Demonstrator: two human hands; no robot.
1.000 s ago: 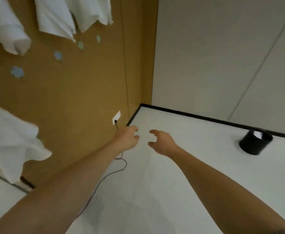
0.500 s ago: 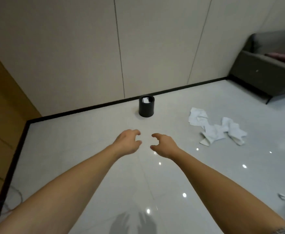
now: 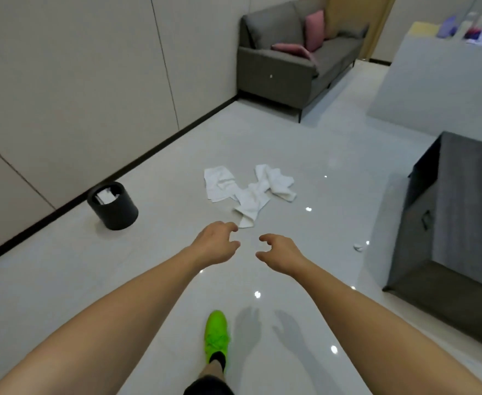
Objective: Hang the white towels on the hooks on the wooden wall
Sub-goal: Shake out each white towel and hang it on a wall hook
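Swung away from the wooden wall since a second ago, the view now takes in glossy pale floor (image 3: 63, 280), left hand (image 3: 214, 246) and right hand (image 3: 281, 253) loosely curled, empty, crumpled white towels (image 3: 248, 192) just beyond, stretched left-right, sofa (image 3: 291, 67) farthest.

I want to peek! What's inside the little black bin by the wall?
Inside the black bin something white shows near the rim, maybe paper. The bin's wall hides whatever lies deeper. It is too blurry to say more.
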